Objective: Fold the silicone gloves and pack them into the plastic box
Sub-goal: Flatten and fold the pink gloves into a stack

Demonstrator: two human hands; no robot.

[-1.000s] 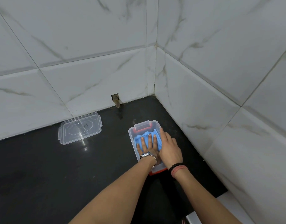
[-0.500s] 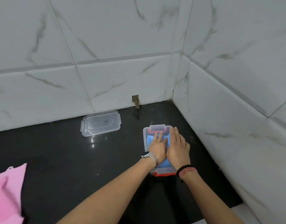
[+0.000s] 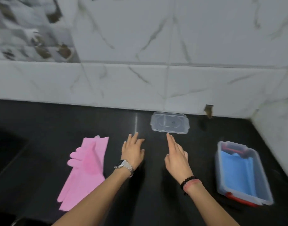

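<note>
- Head view: a glossy black stone countertop [image 3: 156, 201] is filling the lower half of the frame, and a white marble-patterned tile wall [image 3: 156, 79] is rising behind it and turning a corner at the far right.
- The left hand [image 3: 131, 152] is hovering over the bare counter with its fingers loosely spread and pointing toward the wall; it is gripping nothing. A silver metal wristwatch [image 3: 124, 166] is sitting on that wrist.
- The right hand [image 3: 177, 158] is reaching forward, fingers extended and slightly parted, the longest fingertip lying just short of the lid; it is also holding nothing. A black beaded bracelet with a red thread band [image 3: 188, 182] is circling that wrist.
- A clear rectangular plastic lid [image 3: 170, 123] is lying flat on the counter close to the foot of the wall, beyond both hands.
- A pink silicone glove [image 3: 85, 170] is lying flat and unfolded on the counter to the left of the left arm, its cuff toward the wall and its fingers pointing toward the near left.
- A clear rectangular plastic box with red latches [image 3: 263, 181] is standing open at the right, well apart from the right hand and near the side wall.
- A folded blue silicone glove [image 3: 237, 172] is lying inside that box, covering most of its floor.
- The picture is looking somewhat motion-blurred, so the finer details of the box are staying unclear.
</note>
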